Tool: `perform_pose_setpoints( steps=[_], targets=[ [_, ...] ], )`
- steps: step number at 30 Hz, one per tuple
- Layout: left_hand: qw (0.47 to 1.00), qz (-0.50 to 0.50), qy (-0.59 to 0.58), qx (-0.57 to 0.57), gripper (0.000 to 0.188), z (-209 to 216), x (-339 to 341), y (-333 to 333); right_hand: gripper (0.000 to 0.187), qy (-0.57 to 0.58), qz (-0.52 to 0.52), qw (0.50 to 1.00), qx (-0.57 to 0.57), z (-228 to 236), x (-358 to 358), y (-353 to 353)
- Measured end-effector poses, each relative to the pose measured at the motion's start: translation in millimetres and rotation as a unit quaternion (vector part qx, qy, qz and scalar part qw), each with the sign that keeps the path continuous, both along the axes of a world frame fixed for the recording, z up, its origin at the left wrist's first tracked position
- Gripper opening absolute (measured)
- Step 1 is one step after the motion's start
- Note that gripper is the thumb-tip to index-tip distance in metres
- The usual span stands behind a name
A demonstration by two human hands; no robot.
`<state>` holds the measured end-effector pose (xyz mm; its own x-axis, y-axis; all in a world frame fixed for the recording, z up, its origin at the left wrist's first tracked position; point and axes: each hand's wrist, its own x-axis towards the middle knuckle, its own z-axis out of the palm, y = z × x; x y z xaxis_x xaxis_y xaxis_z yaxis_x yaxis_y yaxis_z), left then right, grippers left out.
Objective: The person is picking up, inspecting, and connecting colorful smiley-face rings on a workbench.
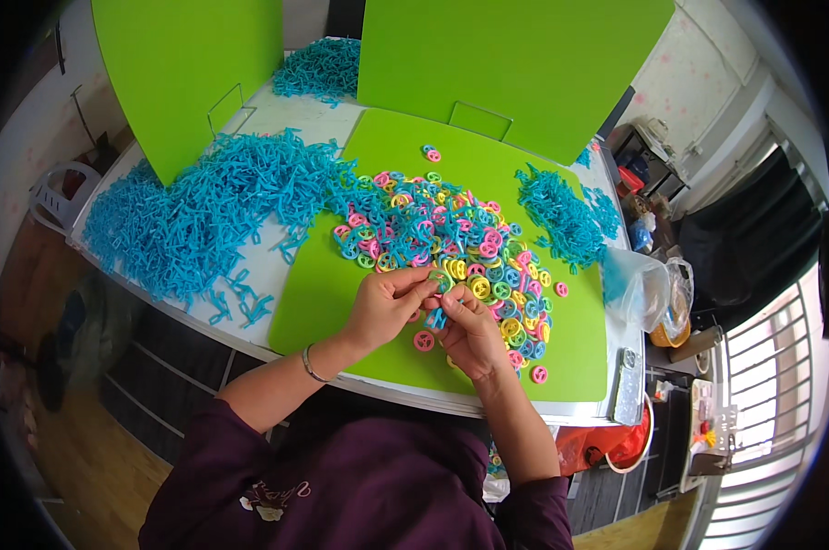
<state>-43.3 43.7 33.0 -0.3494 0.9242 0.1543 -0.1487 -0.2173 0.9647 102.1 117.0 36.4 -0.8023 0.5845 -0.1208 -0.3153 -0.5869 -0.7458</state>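
Observation:
My left hand (pixel 384 307) pinches a small green plastic wheel (pixel 440 281) between thumb and fingertips, just above the near part of the green board. Close against it, my right hand (pixel 472 337) has its fingers closed on a blue forked plastic piece (pixel 435 319). The wheel and the blue piece meet at the fingertips; whether they are joined is hidden. Right beyond both hands spreads a heap of small pink, yellow, green and blue wheels (pixel 509 286), mixed with blue forked pieces. A loose pink wheel (pixel 423 341) lies beneath my hands.
A large pile of blue pieces (pixel 194 220) covers the table's left side. Smaller blue piles lie right (pixel 565 215) and at the back (pixel 321 69). Upright green panels (pixel 515 64) stand behind the green board (pixel 378 362). A phone (pixel 628 385) rests near the right corner, below a plastic bag (pixel 634 289).

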Motion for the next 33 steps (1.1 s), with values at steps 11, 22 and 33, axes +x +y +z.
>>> perform_pose_setpoints(
  steps=[11, 22, 33],
  targets=[
    [0.988, 0.001, 0.135, 0.076, 0.025, -3, 0, -3, 0.009, -0.011, -0.032, 0.996, 0.087, 3, 4, 3],
    [0.963, 0.048, 0.247, 0.099, 0.025, 2, -6, -7, 0.008, -0.074, -0.154, 0.949, 0.267, 12, -3, -18],
    [0.976, 0.061, 0.146, 0.147, 0.024, -5, -7, 3, 0.022, -0.021, -0.076, 0.994, 0.079, 17, 2, -9]
  ],
)
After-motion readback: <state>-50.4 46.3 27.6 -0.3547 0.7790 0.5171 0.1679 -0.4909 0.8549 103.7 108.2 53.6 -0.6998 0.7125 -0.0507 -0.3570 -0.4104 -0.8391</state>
